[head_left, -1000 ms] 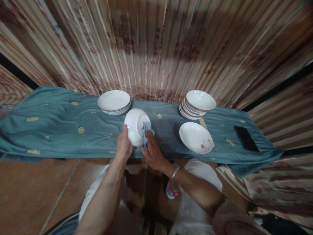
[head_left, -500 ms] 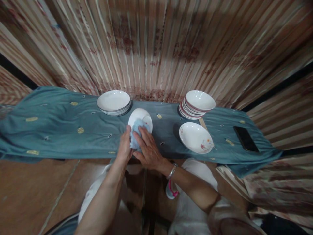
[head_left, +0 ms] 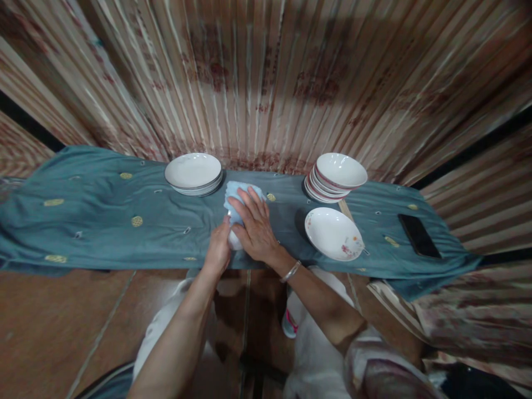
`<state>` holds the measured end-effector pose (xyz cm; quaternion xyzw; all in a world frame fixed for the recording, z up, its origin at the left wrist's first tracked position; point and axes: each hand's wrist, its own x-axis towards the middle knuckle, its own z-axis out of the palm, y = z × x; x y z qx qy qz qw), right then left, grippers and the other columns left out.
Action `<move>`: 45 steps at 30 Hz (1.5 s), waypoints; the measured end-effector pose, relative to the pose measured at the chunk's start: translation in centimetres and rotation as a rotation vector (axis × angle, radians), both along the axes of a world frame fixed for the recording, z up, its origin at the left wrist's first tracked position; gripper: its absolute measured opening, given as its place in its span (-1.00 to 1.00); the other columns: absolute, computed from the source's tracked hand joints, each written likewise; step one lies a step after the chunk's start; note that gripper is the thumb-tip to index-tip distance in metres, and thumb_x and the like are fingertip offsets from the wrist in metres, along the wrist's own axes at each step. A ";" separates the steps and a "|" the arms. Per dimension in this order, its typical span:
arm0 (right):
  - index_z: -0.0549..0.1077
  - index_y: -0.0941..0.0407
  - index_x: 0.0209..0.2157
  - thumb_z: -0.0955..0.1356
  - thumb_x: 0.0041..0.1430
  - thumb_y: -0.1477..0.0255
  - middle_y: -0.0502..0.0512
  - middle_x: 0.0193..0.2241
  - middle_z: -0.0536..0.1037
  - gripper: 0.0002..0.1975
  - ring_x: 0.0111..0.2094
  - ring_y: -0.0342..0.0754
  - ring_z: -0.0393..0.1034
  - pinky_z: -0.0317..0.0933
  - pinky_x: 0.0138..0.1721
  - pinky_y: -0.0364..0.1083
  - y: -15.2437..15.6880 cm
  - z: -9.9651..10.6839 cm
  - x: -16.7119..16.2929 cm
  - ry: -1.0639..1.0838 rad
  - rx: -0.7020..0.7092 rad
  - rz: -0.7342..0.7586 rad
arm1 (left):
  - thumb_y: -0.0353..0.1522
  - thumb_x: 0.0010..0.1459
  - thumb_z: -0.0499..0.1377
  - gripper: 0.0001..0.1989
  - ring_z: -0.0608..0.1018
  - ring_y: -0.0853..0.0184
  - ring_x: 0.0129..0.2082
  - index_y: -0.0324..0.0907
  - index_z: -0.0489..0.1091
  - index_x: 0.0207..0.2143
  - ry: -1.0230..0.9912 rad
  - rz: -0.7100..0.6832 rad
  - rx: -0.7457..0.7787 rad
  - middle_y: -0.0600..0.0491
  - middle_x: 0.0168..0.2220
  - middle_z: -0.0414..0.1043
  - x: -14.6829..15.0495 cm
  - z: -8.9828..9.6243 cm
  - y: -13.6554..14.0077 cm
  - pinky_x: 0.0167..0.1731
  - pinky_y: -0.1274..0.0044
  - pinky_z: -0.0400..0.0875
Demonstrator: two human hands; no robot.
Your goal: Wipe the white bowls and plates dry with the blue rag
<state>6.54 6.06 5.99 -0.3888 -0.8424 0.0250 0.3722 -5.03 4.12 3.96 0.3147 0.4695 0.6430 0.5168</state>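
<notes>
Over the front middle of the table, my left hand [head_left: 218,247] grips the near left edge of a white dish [head_left: 235,241]. Most of that dish is hidden under a light blue cloth [head_left: 235,191] and my fingers, so I cannot tell whether it is a plate or a bowl. My right hand [head_left: 256,228], with a silver bangle at the wrist, presses the cloth onto the dish, its fingers stretched across it.
Behind my left hand stands a stack of white plates [head_left: 193,170]. To the right are stacked red-rimmed bowls [head_left: 338,170] and, nearer, a flower-patterned dish [head_left: 333,235]. A black phone [head_left: 419,236] lies at the right on the green tablecloth [head_left: 103,221]. A pleated curtain [head_left: 257,83] hangs behind.
My right hand has pushed the cloth away from me and slightly right, to the dish's far side. The dish's near edge now shows below it. The stacks and phone stay put.
</notes>
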 end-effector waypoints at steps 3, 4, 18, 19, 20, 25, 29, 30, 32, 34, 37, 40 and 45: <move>0.21 0.11 0.23 0.06 0.37 0.25 0.17 0.28 0.19 -0.51 0.37 0.04 -0.18 -0.22 0.32 0.17 0.9 0.4 -0.1 0.087 -0.022 0.013 | 0.02 -0.09 0.29 -0.52 0.41 0.40 -0.55 -0.27 0.49 -0.45 -0.032 -0.031 0.014 0.08 -0.54 0.45 0.1 0.2 0.0 -0.49 0.54 0.31; 0.22 0.11 0.21 0.05 0.38 0.25 0.17 0.26 0.21 -0.52 0.36 0.03 -0.15 -0.20 0.32 0.17 1.3 0.4 -0.1 0.124 -0.028 0.019 | 0.04 -0.11 0.29 -0.49 0.43 0.38 -0.54 -0.28 0.50 -0.44 -0.035 -0.038 0.011 0.06 -0.54 0.46 0.1 0.3 -0.1 -0.47 0.53 0.32; 0.35 0.08 0.10 -0.08 0.36 0.06 0.10 0.06 0.45 -0.36 0.13 -0.05 0.28 0.10 0.23 0.03 5.8 -0.5 0.4 0.549 -0.303 -0.008 | 0.02 -0.17 0.33 -0.47 0.57 0.07 -0.19 -0.30 0.53 -0.43 -0.124 -0.067 -0.046 -0.12 -0.40 0.58 0.4 0.8 -0.4 -0.22 0.38 0.46; 0.35 0.10 0.10 -0.07 0.35 0.04 0.11 0.06 0.46 -0.35 0.12 -0.04 0.29 0.12 0.22 0.03 6.2 -0.9 0.5 0.590 -0.341 -0.014 | 0.03 -0.17 0.33 -0.47 0.58 0.07 -0.20 -0.31 0.53 -0.43 -0.122 -0.061 -0.054 -0.13 -0.41 0.58 0.4 0.7 -0.4 -0.24 0.39 0.46; 0.35 0.12 0.09 -0.07 0.34 0.02 0.13 0.06 0.46 -0.33 0.12 -0.03 0.30 0.14 0.21 0.03 6.5 -1.4 0.6 0.631 -0.380 -0.022 | 0.03 -0.18 0.33 -0.45 0.58 0.07 -0.20 -0.32 0.53 -0.44 -0.118 -0.057 -0.061 -0.13 -0.41 0.57 0.4 0.7 -0.4 -0.25 0.39 0.47; 0.38 0.20 0.08 -0.06 0.31 -0.01 0.22 0.09 0.45 -0.26 0.16 0.03 0.29 0.09 0.24 0.10 8.0 -3.8 0.8 0.782 -0.600 -0.109 | 0.03 -0.24 0.37 -0.44 0.59 0.05 -0.17 -0.32 0.52 -0.45 -0.173 -0.008 -0.069 -0.13 -0.40 0.58 0.4 1.0 -0.3 -0.21 0.39 0.49; 0.40 0.18 0.09 -0.03 0.30 -0.03 0.21 0.13 0.43 -0.27 0.21 0.03 0.25 0.02 0.28 0.16 8.0 -5.1 0.5 0.795 -0.744 -0.120 | -0.06 -0.08 0.34 -0.53 0.58 0.08 -0.10 -0.31 0.52 -0.32 -0.299 0.068 -0.072 -0.12 -0.32 0.61 0.4 1.6 -0.1 -0.10 0.38 0.47; 0.41 0.19 0.09 -0.02 0.30 -0.04 0.21 0.12 0.44 -0.26 0.20 0.04 0.26 0.02 0.28 0.16 7.9 -5.4 0.4 0.793 -0.760 -0.118 | -0.10 -0.01 0.31 -0.57 0.58 0.09 -0.07 -0.31 0.52 -0.28 -0.341 0.084 -0.078 -0.12 -0.29 0.61 0.3 1.8 -0.1 -0.07 0.38 0.46; 0.43 0.19 0.07 0.00 0.28 -0.06 0.22 0.08 0.48 -0.25 0.17 0.05 0.30 0.06 0.26 0.15 7.4 -5.7 0.2 0.782 -0.778 -0.108 | -0.17 0.13 0.22 -0.65 0.55 0.11 -0.02 -0.30 0.51 -0.21 -0.414 0.113 -0.101 -0.13 -0.22 0.61 0.0 2.3 0.1 -0.01 0.38 0.44; 0.44 0.18 0.06 0.01 0.27 -0.08 0.20 0.05 0.51 -0.25 0.14 0.06 0.34 0.11 0.24 0.14 6.9 -5.9 0.0 0.755 -0.772 -0.087 | -0.22 0.20 0.16 -0.67 0.53 0.12 0.02 -0.29 0.50 -0.14 -0.460 0.138 -0.129 -0.13 -0.18 0.60 -0.3 2.8 0.2 0.04 0.37 0.41; 0.41 0.16 0.10 -0.01 0.28 -0.07 0.19 0.08 0.48 -0.25 0.16 0.05 0.32 0.12 0.24 0.14 6.0 -6.1 -0.3 0.713 -0.738 -0.065 | -0.25 0.26 0.09 -0.64 0.51 0.12 0.06 -0.28 0.45 -0.01 -0.505 0.183 -0.167 -0.12 -0.14 0.59 -1.0 3.2 0.4 0.06 0.36 0.40; 0.35 0.19 0.16 -0.01 0.31 -0.02 0.23 0.17 0.39 -0.28 0.22 0.04 0.24 0.06 0.27 0.15 4.5 -6.6 -0.6 0.668 -0.695 -0.086 | -0.26 0.29 0.04 -0.62 0.49 0.15 0.08 -0.28 0.42 0.04 -0.536 0.228 -0.186 -0.11 -0.09 0.57 -1.4 3.1 0.6 0.06 0.39 0.41; 0.18 0.22 0.26 -0.03 0.35 0.05 0.31 0.27 0.21 -0.30 0.32 0.04 0.04 -0.04 0.31 0.21 0.9 -7.9 -1.2 0.495 -0.617 -0.119 | -0.25 0.29 0.06 -0.59 0.52 0.17 0.05 -0.28 0.39 0.09 -0.554 0.235 -0.163 -0.12 -0.04 0.55 -1.7 2.7 1.0 0.06 0.40 0.41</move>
